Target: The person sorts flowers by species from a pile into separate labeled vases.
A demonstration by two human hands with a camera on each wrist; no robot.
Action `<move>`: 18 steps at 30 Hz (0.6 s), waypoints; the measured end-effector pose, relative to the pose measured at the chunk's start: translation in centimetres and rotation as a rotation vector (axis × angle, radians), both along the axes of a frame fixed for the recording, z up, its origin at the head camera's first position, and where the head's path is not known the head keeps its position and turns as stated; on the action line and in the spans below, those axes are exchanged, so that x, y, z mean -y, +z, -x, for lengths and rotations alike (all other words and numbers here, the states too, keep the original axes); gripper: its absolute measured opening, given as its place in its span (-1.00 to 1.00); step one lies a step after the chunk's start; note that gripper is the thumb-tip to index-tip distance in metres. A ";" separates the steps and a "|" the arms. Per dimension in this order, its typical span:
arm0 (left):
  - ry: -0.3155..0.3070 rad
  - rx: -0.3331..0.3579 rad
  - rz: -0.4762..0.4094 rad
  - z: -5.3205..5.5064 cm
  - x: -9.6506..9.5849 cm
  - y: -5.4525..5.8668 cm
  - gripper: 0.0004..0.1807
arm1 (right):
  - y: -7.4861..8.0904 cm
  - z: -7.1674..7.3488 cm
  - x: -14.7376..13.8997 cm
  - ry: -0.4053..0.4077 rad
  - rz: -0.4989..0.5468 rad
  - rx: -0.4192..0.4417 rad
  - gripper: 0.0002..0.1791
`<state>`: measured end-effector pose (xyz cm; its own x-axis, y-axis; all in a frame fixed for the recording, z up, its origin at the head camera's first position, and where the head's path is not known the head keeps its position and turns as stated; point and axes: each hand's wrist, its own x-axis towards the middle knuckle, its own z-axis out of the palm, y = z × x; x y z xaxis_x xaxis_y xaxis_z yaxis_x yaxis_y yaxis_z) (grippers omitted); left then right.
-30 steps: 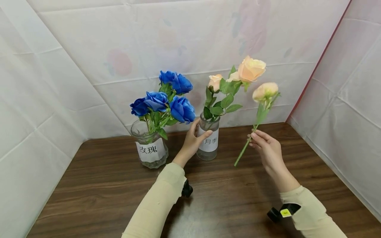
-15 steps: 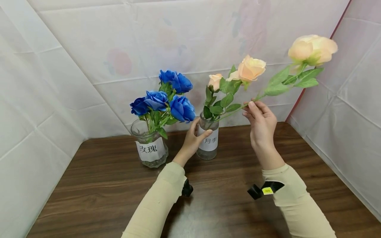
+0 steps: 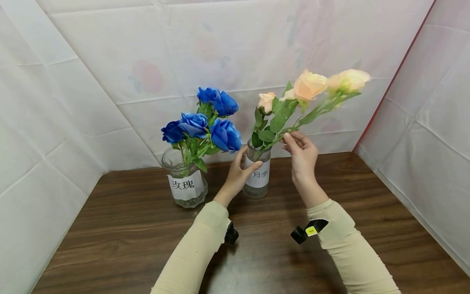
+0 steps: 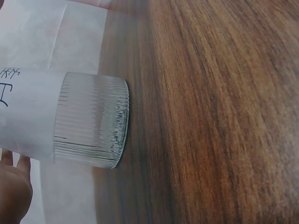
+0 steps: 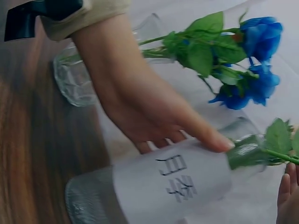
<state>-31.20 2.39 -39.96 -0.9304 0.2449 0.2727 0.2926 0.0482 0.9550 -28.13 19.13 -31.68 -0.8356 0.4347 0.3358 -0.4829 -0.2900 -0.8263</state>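
In the head view my left hand (image 3: 238,173) holds the clear glass vase (image 3: 256,191) from its left side, thumb across the white paper label. The right wrist view shows the same left hand (image 5: 149,102) round the vase, thumb near its neck. My right hand (image 3: 304,159) pinches the green stem of a peach rose (image 3: 349,81), blurred at its bloom and leaning right. That stem slants down into the vase mouth. Peach roses (image 3: 310,85) with green leaves stand in the vase beside it. The left wrist view shows the ribbed vase base (image 4: 93,119) on the table.
A wider glass jar (image 3: 187,200), labelled in Chinese characters, stands left of the vase and holds several blue roses (image 3: 225,134). The dark wooden table (image 3: 128,245) meets a white fabric backdrop (image 3: 110,49) behind and at both sides.
My right hand has brought the peach rose leftward to the vase, its stem end going into the mouth and sinking lower. My left hand has stayed on the vase.
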 end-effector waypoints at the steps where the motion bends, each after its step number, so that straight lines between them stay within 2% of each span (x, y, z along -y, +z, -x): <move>1: 0.000 -0.001 -0.001 0.0 0.0 0.0 -0.28 | -0.3 0.1 0.3 0.000 -0.013 0.013 -0.93; 5: 0.008 0.004 0.001 0.0 -0.1 0.0 -0.27 | -1.0 0.3 1.2 0.006 -0.086 0.064 -0.94; 10: 0.013 0.015 0.017 0.0 -0.1 0.1 -0.24 | -1.2 0.4 1.7 -0.004 -0.132 0.063 -0.78; 15: 0.021 0.012 0.011 0.0 -0.2 0.0 -0.25 | -1.5 0.6 1.5 -0.049 -0.168 0.073 -0.70; 18: 0.021 0.010 -0.003 -0.1 -0.3 -0.1 -0.26 | -1.9 0.7 1.5 -0.082 -0.190 0.124 -0.70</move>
